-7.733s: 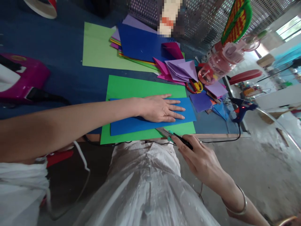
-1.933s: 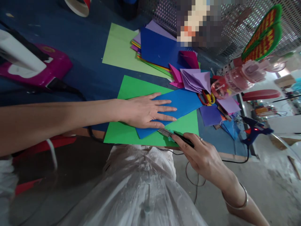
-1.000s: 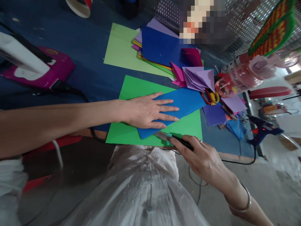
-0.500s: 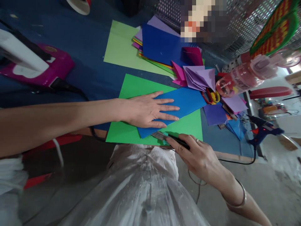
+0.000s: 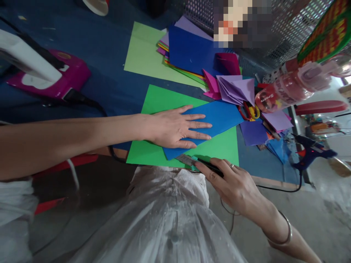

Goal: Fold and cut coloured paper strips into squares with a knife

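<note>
My left hand [image 5: 179,128] lies flat with fingers spread on a folded blue sheet of paper [image 5: 222,113]. Beneath the blue paper is a larger bright green sheet [image 5: 149,153] at the table's front edge. My right hand [image 5: 233,182] is closed round the dark handle of a utility knife [image 5: 208,164]. The knife's metal blade points left, close to the blue paper's lower corner and over the green sheet. Whether the blade touches the paper I cannot tell.
Behind lie a stack of coloured paper [image 5: 192,47], a pale green sheet [image 5: 139,47] and folded purple pieces [image 5: 237,87]. To the right are scissors [image 5: 252,111], a pink bottle [image 5: 285,91] and a glue gun [image 5: 312,151]. A magenta power block [image 5: 74,76] with cables sits left.
The whole view has shifted slightly, so everything appears a little further right. My left hand still presses the blue paper, and the knife stays by its lower corner.
</note>
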Available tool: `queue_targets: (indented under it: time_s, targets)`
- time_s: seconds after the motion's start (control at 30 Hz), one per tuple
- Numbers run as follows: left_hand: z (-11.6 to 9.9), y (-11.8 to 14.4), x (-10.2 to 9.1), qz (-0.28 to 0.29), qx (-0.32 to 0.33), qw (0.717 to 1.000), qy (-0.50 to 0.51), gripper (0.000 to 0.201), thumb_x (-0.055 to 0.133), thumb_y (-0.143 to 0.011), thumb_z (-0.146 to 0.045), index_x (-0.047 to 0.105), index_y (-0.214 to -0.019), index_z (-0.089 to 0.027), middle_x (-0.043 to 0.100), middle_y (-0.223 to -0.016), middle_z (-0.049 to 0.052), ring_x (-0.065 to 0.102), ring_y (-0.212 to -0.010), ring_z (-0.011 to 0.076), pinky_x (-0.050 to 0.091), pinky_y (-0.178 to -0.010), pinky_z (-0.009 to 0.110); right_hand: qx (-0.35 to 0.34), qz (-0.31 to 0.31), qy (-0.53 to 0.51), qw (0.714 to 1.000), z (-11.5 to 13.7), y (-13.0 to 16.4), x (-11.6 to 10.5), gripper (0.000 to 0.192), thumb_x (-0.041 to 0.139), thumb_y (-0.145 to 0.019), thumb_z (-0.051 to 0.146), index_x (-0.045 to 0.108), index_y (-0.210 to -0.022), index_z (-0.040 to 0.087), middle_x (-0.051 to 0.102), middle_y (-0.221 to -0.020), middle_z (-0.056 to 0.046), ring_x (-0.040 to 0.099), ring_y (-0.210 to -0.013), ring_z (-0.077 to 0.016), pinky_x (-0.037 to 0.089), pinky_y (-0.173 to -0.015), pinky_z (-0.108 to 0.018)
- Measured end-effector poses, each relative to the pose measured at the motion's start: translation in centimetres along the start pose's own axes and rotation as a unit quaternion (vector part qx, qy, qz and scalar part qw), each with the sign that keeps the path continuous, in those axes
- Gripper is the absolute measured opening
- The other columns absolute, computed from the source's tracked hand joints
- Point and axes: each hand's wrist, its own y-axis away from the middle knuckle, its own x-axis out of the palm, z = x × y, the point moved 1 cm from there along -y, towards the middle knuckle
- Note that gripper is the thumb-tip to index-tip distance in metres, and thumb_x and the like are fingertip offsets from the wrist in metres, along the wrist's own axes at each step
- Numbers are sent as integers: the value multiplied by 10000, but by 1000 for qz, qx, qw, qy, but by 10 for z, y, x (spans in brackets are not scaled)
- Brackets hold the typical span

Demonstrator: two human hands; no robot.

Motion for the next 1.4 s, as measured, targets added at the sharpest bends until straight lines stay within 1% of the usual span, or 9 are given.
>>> queue_targets:
  time_s: [0.13, 0.3, 0.47, 0.57, 0.8, 0.93, 1.17, 1.27, 1.4]
  targets:
    - [-1, -1, -2, 17, -15, 1000, 5, 544, 455, -1046, -558, 446, -1586, -492, 308, -1739, -99, 231, -1647, 305, 14, -1348, 557, -10, -1, -11, 1000, 0, -3, 0, 414, 448, -1078, 118, 580, -1464, 185, 724, -1097, -93, 705, -845, -171, 553, -621, -284]
    - [-2, -2, -1, 44, -19, 999, -6, 578, 379, -1055, -580, 379, -1624, -476, 222, -1763, -107, 151, -1668, 276, -57, -1341, 527, -8, 7, -24, 1000, 1, -2, 0, 436, 425, -1075, 95, 565, -1480, 179, 714, -1109, -100, 707, -857, -182, 570, -645, -303]
    - [-3, -2, -3, 20, -18, 1000, 6, 548, 451, -1042, -553, 452, -1585, -482, 306, -1741, -94, 224, -1649, 303, 8, -1346, 557, -13, -2, -22, 1000, 1, -2, 1, 424, 456, -1077, 119, 572, -1477, 199, 722, -1112, -97, 699, -856, -173, 564, -646, -287]
    - [-4, -2, -5, 36, -29, 999, 10, 557, 490, -1036, -536, 435, -1589, -495, 283, -1743, -115, 197, -1656, 286, -5, -1350, 546, -13, 6, -24, 1000, 1, -1, 2, 458, 449, -1060, 93, 569, -1491, 194, 721, -1110, -101, 700, -888, -179, 566, -651, -285]
    - [-4, -2, -4, 51, -21, 998, -11, 580, 382, -1061, -567, 368, -1631, -460, 199, -1760, -115, 127, -1671, 266, -60, -1341, 541, -20, 2, -18, 1000, 2, -3, 4, 446, 457, -1065, 110, 576, -1487, 194, 715, -1112, -102, 701, -864, -182, 566, -641, -299]
    - [-3, -1, -2, 47, -20, 999, -8, 587, 372, -1058, -579, 365, -1632, -462, 198, -1763, -115, 121, -1673, 261, -62, -1340, 532, -19, 1, -37, 999, 2, -2, 0, 467, 400, -1062, 64, 585, -1474, 183, 716, -1115, -109, 709, -865, -186, 565, -630, -301]
    - [0, 0, 0, 38, -16, 999, -13, 580, 383, -1059, -580, 358, -1630, -482, 221, -1765, -108, 150, -1669, 265, -61, -1341, 513, -24, -5, -68, 997, 8, 0, -2, 405, 455, -1081, 128, 647, -1419, 243, 721, -1087, -91, 713, -852, -184, 561, -635, -294]
    - [-1, 0, -1, 29, -13, 999, -12, 570, 397, -1059, -574, 391, -1620, -470, 255, -1759, -86, 179, -1663, 283, -21, -1344, 532, -29, 5, -108, 994, 11, 3, -5, 418, 448, -1082, 131, 633, -1439, 244, 716, -1114, -99, 715, -861, -186, 555, -625, -291]
    - [-1, 0, -1, 36, -11, 999, -21, 563, 419, -1065, -552, 401, -1619, -457, 262, -1761, -76, 176, -1664, 287, -7, -1340, 553, -6, -14, -160, 987, 4, 13, -13, 424, 434, -1088, 153, 615, -1462, 232, 695, -1143, -111, 718, -903, -182, 569, -649, -276]
